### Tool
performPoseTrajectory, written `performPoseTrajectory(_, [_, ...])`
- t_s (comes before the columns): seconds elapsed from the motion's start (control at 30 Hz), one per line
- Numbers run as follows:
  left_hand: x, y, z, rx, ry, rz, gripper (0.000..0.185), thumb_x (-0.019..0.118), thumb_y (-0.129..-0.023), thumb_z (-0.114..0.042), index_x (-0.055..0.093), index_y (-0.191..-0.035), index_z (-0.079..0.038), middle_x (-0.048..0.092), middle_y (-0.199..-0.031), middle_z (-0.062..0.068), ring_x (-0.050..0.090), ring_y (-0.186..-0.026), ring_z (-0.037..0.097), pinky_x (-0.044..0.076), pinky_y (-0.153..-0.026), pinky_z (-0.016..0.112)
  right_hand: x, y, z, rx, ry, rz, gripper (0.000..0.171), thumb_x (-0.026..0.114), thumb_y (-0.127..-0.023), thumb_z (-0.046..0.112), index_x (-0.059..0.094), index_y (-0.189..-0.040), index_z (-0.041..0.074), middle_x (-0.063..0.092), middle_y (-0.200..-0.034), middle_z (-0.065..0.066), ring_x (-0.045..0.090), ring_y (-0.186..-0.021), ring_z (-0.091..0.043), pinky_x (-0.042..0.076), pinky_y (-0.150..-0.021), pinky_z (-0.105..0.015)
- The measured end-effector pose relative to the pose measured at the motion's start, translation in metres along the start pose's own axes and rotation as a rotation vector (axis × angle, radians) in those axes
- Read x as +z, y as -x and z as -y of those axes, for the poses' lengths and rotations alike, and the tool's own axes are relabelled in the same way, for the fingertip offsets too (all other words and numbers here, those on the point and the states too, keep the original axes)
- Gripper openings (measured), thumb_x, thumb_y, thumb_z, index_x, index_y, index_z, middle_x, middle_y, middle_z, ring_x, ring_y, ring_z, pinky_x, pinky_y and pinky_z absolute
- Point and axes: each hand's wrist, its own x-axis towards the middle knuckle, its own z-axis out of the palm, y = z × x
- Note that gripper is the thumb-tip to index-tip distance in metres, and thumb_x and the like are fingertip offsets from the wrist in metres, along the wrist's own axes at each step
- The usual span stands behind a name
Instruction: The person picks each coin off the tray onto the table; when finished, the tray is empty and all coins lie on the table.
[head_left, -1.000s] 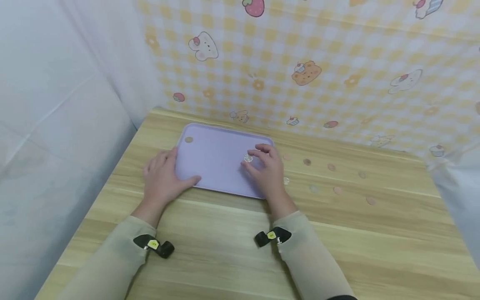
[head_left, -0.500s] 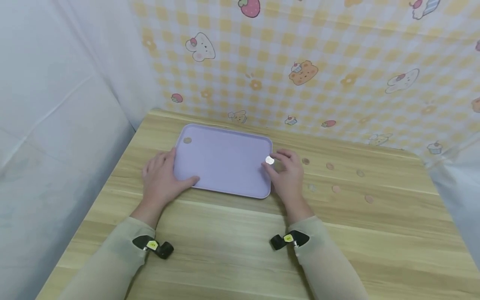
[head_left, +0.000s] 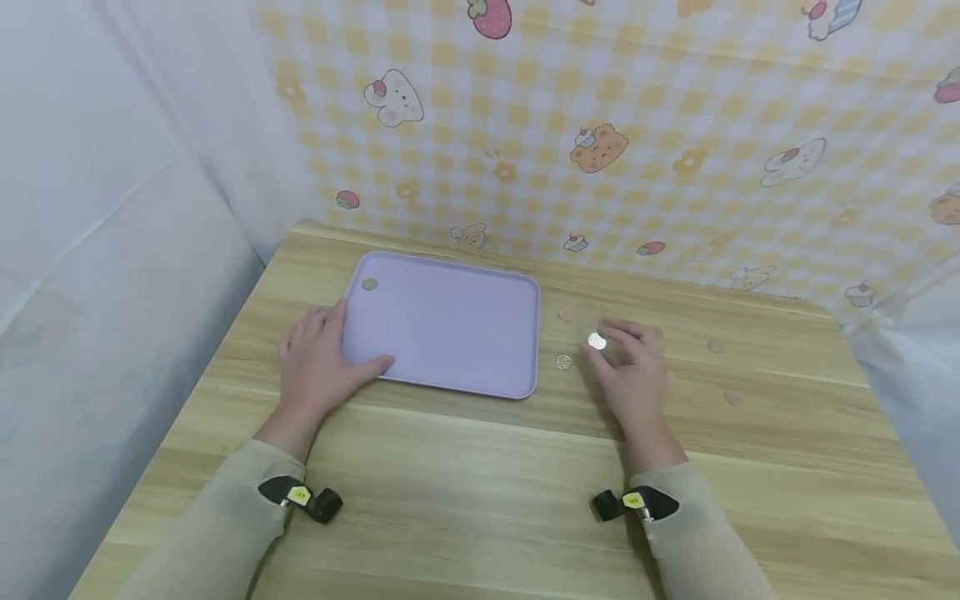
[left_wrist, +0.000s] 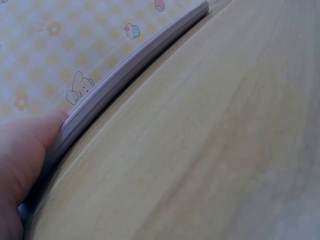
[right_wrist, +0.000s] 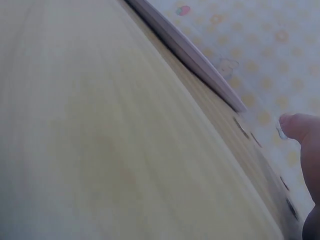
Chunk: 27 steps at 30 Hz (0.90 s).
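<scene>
Silver coin (head_left: 597, 342): it is being pinched at the fingertips of the right hand, held just above the wooden table, to the right of the lavender tray and well clear of its edge.
Right hand (head_left: 636, 375): its fingers are curling together on the coin, thumb and forefinger clamping it; the fine pinch looks suited to so thin and flat a thing. In the right wrist view only a fingertip (right_wrist: 300, 127) is showing, with a pale glint at its edge.
Loose coins: one silver piece (head_left: 563, 362) is lying on the wood just beside the pinching fingers, between them and the tray; a coppery one (head_left: 566, 314) is sitting a little farther back. More (head_left: 733, 397) are lying scattered on the right part of the table, apart from one another.
Lavender tray (head_left: 442, 325): it is lying flat on the wood, long side toward the person, with a single coin (head_left: 369, 284) resting in its far left corner.
Left hand (head_left: 318, 362): it is resting at the tray's left edge, fingers relaxed and spread on the wood, thumb lying over the near rim; I judge it is steadying the tray so it does not slide. The left wrist view is showing the thumb (left_wrist: 22, 165) against the rim (left_wrist: 125, 75).
Wooden table (head_left: 480, 483): pale grained boards.
Backdrop (head_left: 637, 142): a yellow checked cloth with cartoon bears is hanging behind the far edge.
</scene>
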Motion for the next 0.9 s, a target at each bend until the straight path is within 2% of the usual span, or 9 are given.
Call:
performPoseTrajectory(0.13, [0.0, 0.0, -0.001, 0.0, -0.002, 0.002, 0.12, 0.083, -0.081, -0.065, 0.029, -0.167, -0.001, 0.046, -0.154, 0.026, 0.034, -0.147, 0.049, 0.014, -0.117, 0.073, -0.022, 0.005, -0.015, 0.06, 0.042, -0.015, 0.033, 0.094, -0.077, -0.001, 0.079, -0.106, -0.001, 0.067, -0.123, -0.023, 0.06, -0.122, -0.037, 0.04, -0.108, -0.029])
performPoseTrajectory(0.3, [0.002, 0.0, -0.003, -0.003, -0.006, 0.002, 0.119, 0.083, -0.081, -0.064, 0.029, -0.167, -0.002, 0.046, -0.155, 0.026, 0.033, -0.147, 0.049, 0.015, -0.117, 0.073, -0.051, 0.008, -0.029, 0.139, 0.082, -0.007, 0.031, 0.092, -0.081, 0.0, 0.078, -0.108, -0.003, 0.067, -0.127, -0.022, 0.057, -0.122, -0.031, 0.041, -0.102, -0.019])
performPoseTrajectory(0.47, [0.003, 0.0, -0.004, -0.004, -0.01, 0.004, 0.119, 0.082, -0.082, -0.065, 0.029, -0.167, -0.002, 0.046, -0.155, 0.026, 0.033, -0.146, 0.05, 0.015, -0.117, 0.074, -0.082, 0.01, -0.045, 0.224, 0.149, -0.031, 0.031, 0.091, -0.083, 0.003, 0.078, -0.11, -0.004, 0.065, -0.127, -0.022, 0.055, -0.126, -0.033, 0.039, -0.111, -0.027])
performPoseTrajectory(0.6, [0.003, 0.0, -0.005, -0.005, -0.012, 0.008, 0.119, 0.081, -0.082, -0.066, 0.028, -0.167, -0.002, 0.046, -0.156, 0.027, 0.034, -0.146, 0.052, 0.016, -0.116, 0.075, -0.11, 0.013, -0.056, 0.345, 0.224, -0.029, 0.033, 0.09, -0.087, 0.011, 0.078, -0.116, 0.0, 0.062, -0.133, -0.015, 0.054, -0.129, -0.028, 0.039, -0.108, -0.027])
performPoseTrajectory(0.7, [0.002, 0.0, -0.004, -0.001, -0.016, 0.008, 0.119, 0.081, -0.082, -0.067, 0.029, -0.167, -0.002, 0.046, -0.155, 0.027, 0.034, -0.145, 0.051, 0.016, -0.115, 0.075, -0.132, 0.014, -0.065, 0.438, 0.278, -0.056, 0.036, 0.088, -0.09, 0.016, 0.077, -0.121, 0.002, 0.061, -0.132, -0.005, 0.053, -0.126, -0.025, 0.038, -0.105, -0.025])
performPoseTrajectory(0.8, [0.001, -0.001, -0.004, 0.001, -0.022, 0.008, 0.12, 0.08, -0.082, -0.069, 0.028, -0.168, -0.002, 0.046, -0.155, 0.027, 0.035, -0.144, 0.051, 0.017, -0.115, 0.075, -0.152, 0.016, -0.08, 0.492, 0.314, -0.138, 0.038, 0.089, -0.088, 0.018, 0.078, -0.121, 0.003, 0.061, -0.123, 0.008, 0.053, -0.123, -0.018, 0.037, -0.105, -0.023])
performPoseTrajectory(0.9, [0.0, 0.0, -0.003, -0.003, -0.026, 0.01, 0.12, 0.079, -0.082, -0.069, 0.028, -0.168, -0.002, 0.046, -0.155, 0.028, 0.035, -0.144, 0.052, 0.017, -0.114, 0.075, -0.169, 0.019, -0.096, 0.519, 0.335, -0.208, 0.038, 0.088, -0.087, 0.018, 0.079, -0.121, 0.004, 0.056, -0.114, 0.021, 0.052, -0.113, -0.003, 0.037, -0.096, -0.02])
